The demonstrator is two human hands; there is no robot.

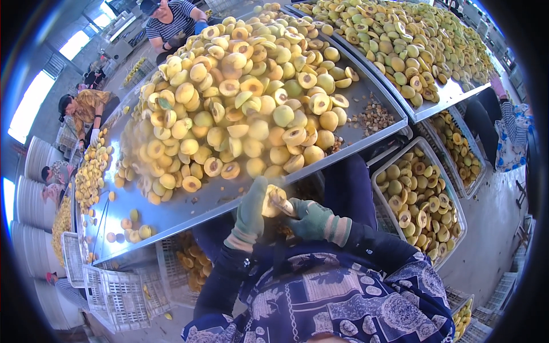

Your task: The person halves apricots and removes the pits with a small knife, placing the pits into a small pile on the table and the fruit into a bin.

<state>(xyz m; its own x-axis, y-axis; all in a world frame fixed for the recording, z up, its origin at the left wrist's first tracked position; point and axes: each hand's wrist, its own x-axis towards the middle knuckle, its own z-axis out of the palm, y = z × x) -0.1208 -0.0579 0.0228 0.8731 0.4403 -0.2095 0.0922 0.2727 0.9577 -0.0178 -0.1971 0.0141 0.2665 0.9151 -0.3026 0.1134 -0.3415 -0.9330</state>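
My left hand [248,216], in a green glove with a pale cuff, holds a yellow stone fruit half [269,202], probably a peach, with its cut face turned towards my right hand. Gripped in my gloved right hand [315,219] is a small pitting tool [286,207], its tip at the middle of the cut face. The tool's exact shape is blurred. Both hands are just off the near edge of a metal table [171,225]. On that table a large heap of halved fruit [257,107] rises before me, some halves still bearing brown stones.
Loose pits [373,118] lie at the table's right corner. A crate of fruit halves [422,201] stands to my right, and white plastic crates [116,296] stand at lower left. A second heaped table [399,51] adjoins. Co-workers [88,111] sit around the tables.
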